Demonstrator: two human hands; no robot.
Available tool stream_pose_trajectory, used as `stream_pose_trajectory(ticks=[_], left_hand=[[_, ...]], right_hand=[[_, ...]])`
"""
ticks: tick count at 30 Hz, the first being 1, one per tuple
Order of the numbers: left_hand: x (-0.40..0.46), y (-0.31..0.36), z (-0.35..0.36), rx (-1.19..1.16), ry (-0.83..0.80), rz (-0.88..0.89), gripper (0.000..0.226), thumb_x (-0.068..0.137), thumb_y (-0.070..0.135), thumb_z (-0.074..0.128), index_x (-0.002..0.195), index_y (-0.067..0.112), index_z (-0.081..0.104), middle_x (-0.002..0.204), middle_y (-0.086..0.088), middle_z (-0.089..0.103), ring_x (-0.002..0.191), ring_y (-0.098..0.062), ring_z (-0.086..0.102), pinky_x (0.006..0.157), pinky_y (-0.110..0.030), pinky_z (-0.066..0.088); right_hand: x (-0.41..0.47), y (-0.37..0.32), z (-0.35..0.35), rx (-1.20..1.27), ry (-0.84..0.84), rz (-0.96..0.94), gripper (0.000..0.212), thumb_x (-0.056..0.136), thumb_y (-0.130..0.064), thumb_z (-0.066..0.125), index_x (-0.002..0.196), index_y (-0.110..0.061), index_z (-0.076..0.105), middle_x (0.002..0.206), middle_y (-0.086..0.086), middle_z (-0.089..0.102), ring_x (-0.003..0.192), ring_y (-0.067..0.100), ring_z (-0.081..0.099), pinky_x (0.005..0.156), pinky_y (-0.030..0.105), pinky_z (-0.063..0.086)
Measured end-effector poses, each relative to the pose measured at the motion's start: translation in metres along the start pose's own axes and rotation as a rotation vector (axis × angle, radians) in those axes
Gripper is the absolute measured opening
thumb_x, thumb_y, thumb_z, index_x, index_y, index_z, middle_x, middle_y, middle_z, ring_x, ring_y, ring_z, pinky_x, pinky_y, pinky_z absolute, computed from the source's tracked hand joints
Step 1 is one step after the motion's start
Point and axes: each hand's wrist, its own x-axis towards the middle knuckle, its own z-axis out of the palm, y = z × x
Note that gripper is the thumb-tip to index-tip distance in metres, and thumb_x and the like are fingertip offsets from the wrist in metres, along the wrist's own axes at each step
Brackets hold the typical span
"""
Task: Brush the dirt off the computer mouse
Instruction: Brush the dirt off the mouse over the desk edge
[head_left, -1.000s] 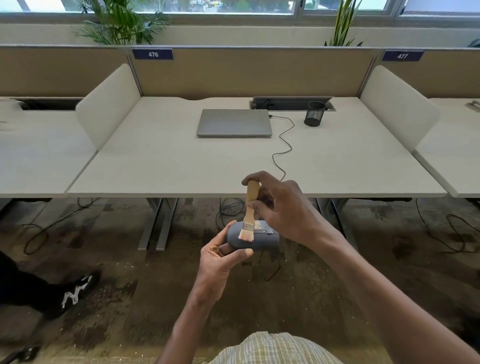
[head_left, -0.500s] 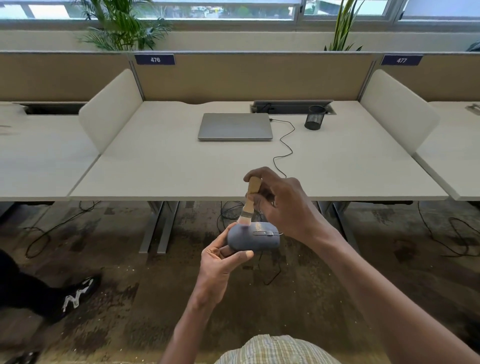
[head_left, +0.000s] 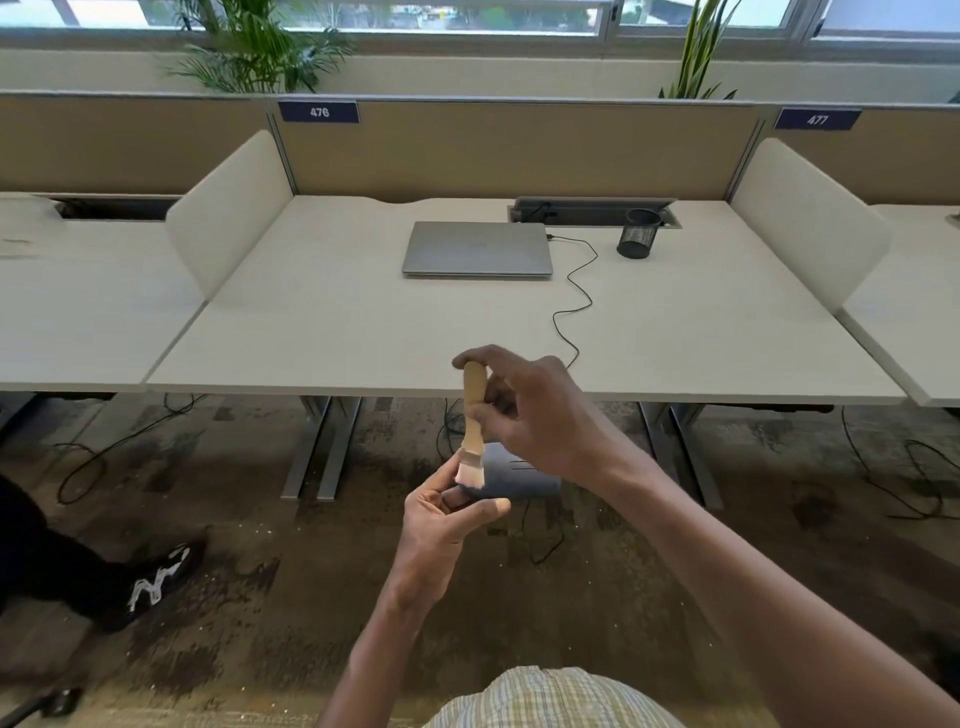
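A grey-blue computer mouse (head_left: 519, 475) is held in the air in front of the desk edge, below desk height. My left hand (head_left: 447, 519) grips it from below at its left end. A small brush (head_left: 472, 431) with a pale wooden handle and light bristles stands nearly upright in my right hand (head_left: 540, 415). Its bristles rest on the left end of the mouse, beside my left fingers. My right hand hides part of the mouse's right side. A thin black cable (head_left: 576, 306) runs from the laptop across the desk toward my hands.
A closed silver laptop (head_left: 478, 248) lies on the white desk (head_left: 363, 332), with a black mesh pen cup (head_left: 640, 234) to its right. White dividers flank the desk. Another person's black shoe (head_left: 156, 582) is on the stained floor at the left, and cables trail under the desks.
The brush has swept to the left end of the mouse and stands more upright. The mouse and my left hand stay in about the same place.
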Motion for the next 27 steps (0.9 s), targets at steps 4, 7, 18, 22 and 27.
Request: stream_pose_trajectory(ticks=[4, 7, 18, 22, 27], left_hand=[[-0.001, -0.001, 0.001, -0.002, -0.017, 0.000, 0.070, 0.068, 0.013, 0.095, 0.132, 0.028, 0.070, 0.123, -0.014, 0.076, 0.116, -0.028, 0.073, 0.087, -0.029, 0.062], [-0.002, -0.002, -0.001, -0.009, -0.019, -0.006, 0.076, 0.066, 0.013, 0.096, 0.134, 0.029, 0.067, 0.126, -0.013, 0.075, 0.118, -0.029, 0.072, 0.087, -0.031, 0.063], [-0.002, 0.002, 0.002, 0.000, -0.020, 0.012, 0.071, 0.066, 0.011, 0.093, 0.131, 0.027, 0.070, 0.120, -0.019, 0.076, 0.113, -0.031, 0.074, 0.086, -0.030, 0.062], [-0.004, 0.000, 0.005, -0.020, -0.034, 0.007, 0.076, 0.066, 0.006, 0.093, 0.134, 0.027, 0.066, 0.123, -0.015, 0.076, 0.115, -0.030, 0.074, 0.085, -0.029, 0.063], [-0.004, 0.000, 0.005, -0.005, -0.024, -0.003, 0.082, 0.063, 0.008, 0.094, 0.138, 0.022, 0.065, 0.121, -0.014, 0.077, 0.112, -0.030, 0.074, 0.085, -0.030, 0.063]], right_hand=[[0.009, 0.009, -0.002, -0.024, 0.014, 0.118, 0.051, 0.091, -0.004, 0.071, 0.138, -0.010, 0.055, 0.086, 0.010, 0.072, 0.072, 0.023, 0.071, 0.071, 0.038, 0.061], [0.018, 0.009, -0.008, -0.092, 0.059, 0.127, 0.056, 0.091, -0.005, 0.071, 0.143, -0.011, 0.052, 0.094, 0.013, 0.074, 0.074, 0.024, 0.071, 0.074, 0.038, 0.062], [0.029, 0.007, 0.006, -0.098, 0.037, 0.176, 0.055, 0.091, -0.002, 0.067, 0.143, -0.003, 0.050, 0.083, 0.013, 0.071, 0.065, 0.024, 0.067, 0.066, 0.032, 0.059], [0.030, 0.015, 0.000, -0.138, 0.029, 0.257, 0.061, 0.091, -0.004, 0.068, 0.148, -0.005, 0.046, 0.087, 0.012, 0.071, 0.069, 0.025, 0.068, 0.070, 0.036, 0.061], [0.033, 0.022, -0.007, -0.281, 0.018, 0.324, 0.045, 0.090, 0.001, 0.058, 0.135, 0.000, 0.052, 0.084, 0.017, 0.065, 0.075, 0.037, 0.064, 0.074, 0.049, 0.059]])
